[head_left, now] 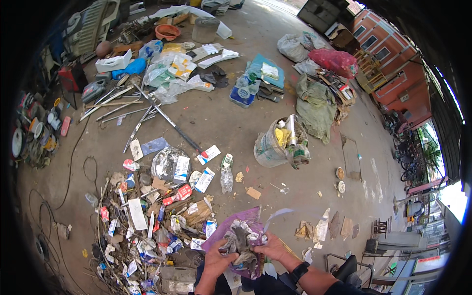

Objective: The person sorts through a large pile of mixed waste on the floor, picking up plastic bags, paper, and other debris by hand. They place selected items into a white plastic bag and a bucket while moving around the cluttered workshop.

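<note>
Both hands busy: left hand (215,260) and right hand (273,249) clutch a crumpled purple plastic bag (231,230) stuffed with grey scraps, low centre. Overfilled, it could spill onto the litter pile (147,216); beyond, a dented metal bucket (271,146) stands.

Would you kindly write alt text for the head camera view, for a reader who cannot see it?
Two bare hands, left hand and right hand, grip a purple plastic bag stuffed with crumpled grey scraps above a concrete floor. A litter heap lies to the left; a full bucket stands beyond.

Purple plastic bag (231,227) — open, crumpled, stuffed with grey-white scraps (242,238).
</note>
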`<state>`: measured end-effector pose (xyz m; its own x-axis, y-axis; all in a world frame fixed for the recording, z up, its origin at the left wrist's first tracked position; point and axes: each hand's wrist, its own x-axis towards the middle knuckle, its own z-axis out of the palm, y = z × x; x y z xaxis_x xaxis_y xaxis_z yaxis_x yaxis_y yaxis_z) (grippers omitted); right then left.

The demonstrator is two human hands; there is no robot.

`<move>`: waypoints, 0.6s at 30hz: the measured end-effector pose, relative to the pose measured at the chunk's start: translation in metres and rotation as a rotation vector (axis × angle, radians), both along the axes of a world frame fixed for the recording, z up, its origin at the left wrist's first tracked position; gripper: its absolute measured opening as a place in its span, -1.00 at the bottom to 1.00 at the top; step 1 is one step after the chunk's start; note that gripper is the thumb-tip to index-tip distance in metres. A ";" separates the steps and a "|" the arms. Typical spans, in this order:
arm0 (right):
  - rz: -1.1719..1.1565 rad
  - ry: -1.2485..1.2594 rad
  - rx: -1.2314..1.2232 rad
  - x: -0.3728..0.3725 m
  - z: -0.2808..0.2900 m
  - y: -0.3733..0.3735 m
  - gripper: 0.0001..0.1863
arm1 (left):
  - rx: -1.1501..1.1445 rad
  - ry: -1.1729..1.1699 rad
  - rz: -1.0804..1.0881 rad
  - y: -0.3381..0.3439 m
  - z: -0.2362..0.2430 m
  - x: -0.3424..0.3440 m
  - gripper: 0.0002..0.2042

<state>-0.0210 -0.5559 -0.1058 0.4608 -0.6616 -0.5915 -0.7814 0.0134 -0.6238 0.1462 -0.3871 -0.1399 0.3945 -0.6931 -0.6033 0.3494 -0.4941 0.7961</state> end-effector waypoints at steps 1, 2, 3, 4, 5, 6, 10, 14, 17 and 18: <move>-0.046 0.057 -0.026 -0.004 0.010 -0.016 -0.19 | 0.022 0.007 -0.008 -0.001 0.001 0.006 -0.44; -0.126 -0.012 -0.048 -0.011 0.023 -0.034 -0.20 | 0.046 -0.007 -0.010 -0.003 0.001 0.014 -0.45; -0.176 -0.065 -0.109 -0.021 0.038 -0.055 -0.21 | 0.037 0.104 0.022 -0.003 -0.001 0.021 -0.48; -0.276 -0.097 -0.078 -0.029 0.051 -0.080 -0.26 | 0.077 0.193 0.053 -0.004 -0.003 0.027 -0.52; -0.341 -0.118 -0.102 -0.039 0.064 -0.104 -0.30 | 0.023 0.148 0.063 -0.003 -0.005 0.031 -0.62; -0.442 -0.243 -0.091 -0.050 0.076 -0.127 -0.34 | 0.011 0.090 0.052 -0.005 -0.008 0.034 -0.69; -0.609 -0.231 -0.369 -0.089 0.114 -0.247 -0.49 | 0.096 -0.068 0.024 -0.014 -0.039 0.048 -0.86; -0.539 -0.380 -0.610 -0.113 0.103 -0.397 -0.49 | 0.107 -0.013 0.169 -0.022 -0.101 0.053 -0.85; -0.479 -0.217 -0.722 -0.107 0.051 -0.530 -0.37 | 0.223 -0.271 0.033 -0.022 -0.143 0.045 -0.82; -0.488 -0.053 -0.728 -0.107 0.027 -0.565 -0.32 | 0.205 -0.497 -0.020 -0.027 -0.156 0.041 -0.84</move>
